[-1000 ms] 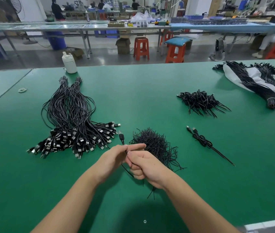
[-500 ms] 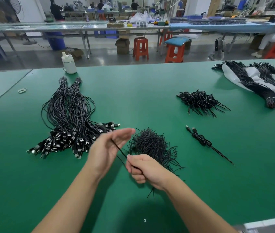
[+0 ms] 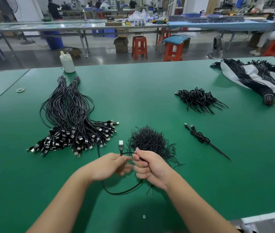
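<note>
Over the near middle of the green table (image 3: 150,84), my right hand (image 3: 150,167) grips a black USB cable (image 3: 123,190) in its curled fingers. The cable's plug (image 3: 120,145) sticks up just above my hands, and a loop of it hangs down onto the table below them. My left hand (image 3: 110,165) is beside the right one, fingers blurred and touching the cable near the plug. Just behind my hands lies a heap of short black ties (image 3: 150,142).
A big bundle of black USB cables (image 3: 69,118) lies at the left. One tied cable (image 3: 200,137) and a pile of tied cables (image 3: 199,100) lie at the right. Long bundles on a white bag (image 3: 254,81) sit far right. A white bottle (image 3: 67,62) stands at the far edge.
My left hand came back from the raised, open position to meet the right hand. The cable now forms a loop under my hands with its plug pointing up.
</note>
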Demonstrator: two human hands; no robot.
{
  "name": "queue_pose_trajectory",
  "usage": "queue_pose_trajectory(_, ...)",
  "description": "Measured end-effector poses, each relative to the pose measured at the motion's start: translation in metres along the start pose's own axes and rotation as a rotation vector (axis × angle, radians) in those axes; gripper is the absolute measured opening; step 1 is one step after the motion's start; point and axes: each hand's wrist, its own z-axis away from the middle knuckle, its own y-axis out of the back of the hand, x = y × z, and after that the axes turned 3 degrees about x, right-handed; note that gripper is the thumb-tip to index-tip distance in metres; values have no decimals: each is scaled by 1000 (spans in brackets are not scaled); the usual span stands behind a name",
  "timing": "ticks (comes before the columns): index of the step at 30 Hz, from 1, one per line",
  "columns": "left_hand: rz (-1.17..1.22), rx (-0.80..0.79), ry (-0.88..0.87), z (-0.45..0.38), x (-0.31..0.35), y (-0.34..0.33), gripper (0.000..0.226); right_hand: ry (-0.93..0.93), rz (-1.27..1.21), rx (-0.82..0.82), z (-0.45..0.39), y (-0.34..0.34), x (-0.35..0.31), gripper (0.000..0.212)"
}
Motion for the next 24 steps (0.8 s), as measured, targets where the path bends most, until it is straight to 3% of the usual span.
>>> queue_pose_trajectory(2, 268, 127, -133, -5, -1, -4, 39, 11, 75, 4, 0, -4, 2, 36)
queue_pose_trajectory(5, 441, 444, -244, -18, 7, -20, 40, 2, 166, 3, -2, -9, 7, 38)
queue_pose_trajectory(6, 616, 505, -265, -24, 9, -22, 41, -6, 178, -1, -3, -10, 8, 39)
queue_pose_trajectory(8, 1172, 456, -261, -29, 23, -14, 46, -18, 209, 2, -3, -10, 9, 39)
queue_pose_trajectory(10, 1404, 353, -240, -28, 32, 0, 45, -18, 176, 22, -1, -6, 6, 38)
queue_pose_trajectory(13, 1120, 191, -264, -18, 36, 4, 41, -6, 34, 9, -1, 2, -1, 37)
queue_pose_trajectory(16, 738, -107, -340, -5, 27, 11, 43, -20, 11, -37, -1, 7, -6, 37)
queue_pose_trajectory(19, 218, -348, -227, 2, 20, 23, 48, -27, 13, -46, 1, 13, -10, 36)
queue_pose_trajectory(21, -27, -359, -70, 2, 20, 18, 48, -42, 11, -37, 0, 14, -11, 34)
queue_pose_trajectory(24, -44, -128, 42, -7, 20, -2, 40, -55, 3, -27, -2, 11, -9, 32)
